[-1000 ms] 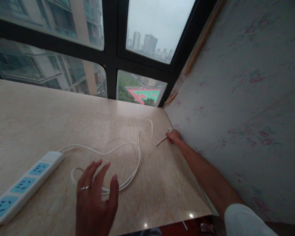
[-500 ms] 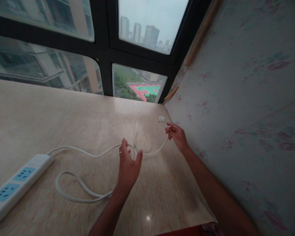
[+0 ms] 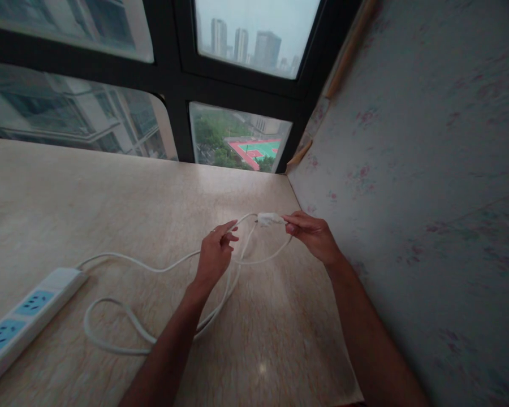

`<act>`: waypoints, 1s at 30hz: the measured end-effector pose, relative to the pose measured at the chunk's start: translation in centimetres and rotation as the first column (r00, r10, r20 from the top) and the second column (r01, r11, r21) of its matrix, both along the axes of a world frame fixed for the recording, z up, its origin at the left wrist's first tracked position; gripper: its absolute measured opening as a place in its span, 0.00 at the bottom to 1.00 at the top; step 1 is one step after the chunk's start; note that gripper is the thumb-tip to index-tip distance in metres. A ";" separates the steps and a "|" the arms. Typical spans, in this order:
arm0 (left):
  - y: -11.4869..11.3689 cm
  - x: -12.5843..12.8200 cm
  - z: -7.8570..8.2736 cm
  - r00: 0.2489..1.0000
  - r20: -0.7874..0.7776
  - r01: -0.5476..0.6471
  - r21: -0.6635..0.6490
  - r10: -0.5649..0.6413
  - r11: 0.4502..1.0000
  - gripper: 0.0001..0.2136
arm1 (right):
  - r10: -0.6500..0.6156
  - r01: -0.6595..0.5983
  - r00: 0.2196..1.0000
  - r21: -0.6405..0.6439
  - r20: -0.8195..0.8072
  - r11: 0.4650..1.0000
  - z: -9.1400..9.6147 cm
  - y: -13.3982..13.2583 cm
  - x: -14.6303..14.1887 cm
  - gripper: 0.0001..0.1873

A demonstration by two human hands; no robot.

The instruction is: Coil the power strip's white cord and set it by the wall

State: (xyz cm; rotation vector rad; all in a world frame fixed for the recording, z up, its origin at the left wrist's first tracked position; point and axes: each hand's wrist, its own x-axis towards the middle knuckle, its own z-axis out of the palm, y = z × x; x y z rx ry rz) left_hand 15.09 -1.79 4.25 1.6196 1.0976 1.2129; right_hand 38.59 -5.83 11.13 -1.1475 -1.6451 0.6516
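Observation:
My right hand (image 3: 313,234) pinches the cord end of a white plug (image 3: 269,218), holding it just over the tabletop near the wall. From there the white cord (image 3: 265,262) curves down and to the left. My left hand (image 3: 217,249), with a ring on one finger, grips a bend of the same cord between bent fingers; part of the grip is hidden. A long white power strip (image 3: 38,308) with blue socket faces lies at the lower left, joined to the cord. More cord lies in a loop beside and under my left forearm.
The pale marbled ledge (image 3: 123,203) runs up to dark window frames (image 3: 176,113). A wall with flowered paper (image 3: 407,169) rises close along the right side, with a peeling edge strip (image 3: 300,155) in the corner.
My left hand has risen, its spread fingers closing on the cord. The plug has shifted slightly left and down, now reaching towards the left hand. The cord's middle loop has changed shape.

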 end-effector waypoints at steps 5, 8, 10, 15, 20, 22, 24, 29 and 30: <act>1.6 -0.3 2.1 1.000 0.001 0.028 0.139 -0.029 0.990 0.18 | 0.082 -0.082 0.997 0.022 0.005 0.996 0.2 1.6 -1.8 0.10; 2.7 0.0 2.9 0.990 0.127 0.057 0.063 -0.064 0.996 0.16 | 0.086 -0.086 0.996 0.039 0.018 0.996 0.3 2.6 -2.7 0.10; 3.4 0.2 3.1 0.967 0.234 0.109 -0.031 -0.099 0.994 0.14 | 0.067 -0.069 0.997 0.055 0.046 0.996 0.2 3.4 -3.0 0.11; 5.2 0.3 3.2 0.905 0.380 0.274 -0.174 -0.192 0.946 0.11 | 0.087 -0.092 0.986 0.033 0.139 0.995 0.0 4.6 -2.4 0.13; 6.2 0.1 3.4 0.842 0.466 0.439 -0.302 -0.271 0.846 0.11 | 0.189 -0.196 0.948 0.001 0.257 0.981 -0.2 5.4 -2.1 0.10; 6.3 0.2 3.4 0.837 0.454 0.481 -0.345 -0.305 0.806 0.15 | 0.212 -0.223 0.933 0.007 0.290 0.975 -0.3 5.7 -2.4 0.10; 6.1 0.6 3.5 0.843 0.402 0.501 -0.346 -0.357 0.793 0.20 | 0.212 -0.230 0.924 0.020 0.319 0.973 -0.3 5.9 -2.8 0.09; 5.1 1.6 4.8 0.861 0.218 0.498 -0.174 -0.460 0.849 0.11 | 0.161 -0.191 0.940 0.076 0.300 0.979 0.1 6.0 -3.6 0.09; 4.9 1.7 5.0 0.866 0.198 0.488 -0.136 -0.459 0.862 0.09 | 0.145 -0.175 0.950 0.088 0.277 0.981 0.3 5.9 -3.7 0.09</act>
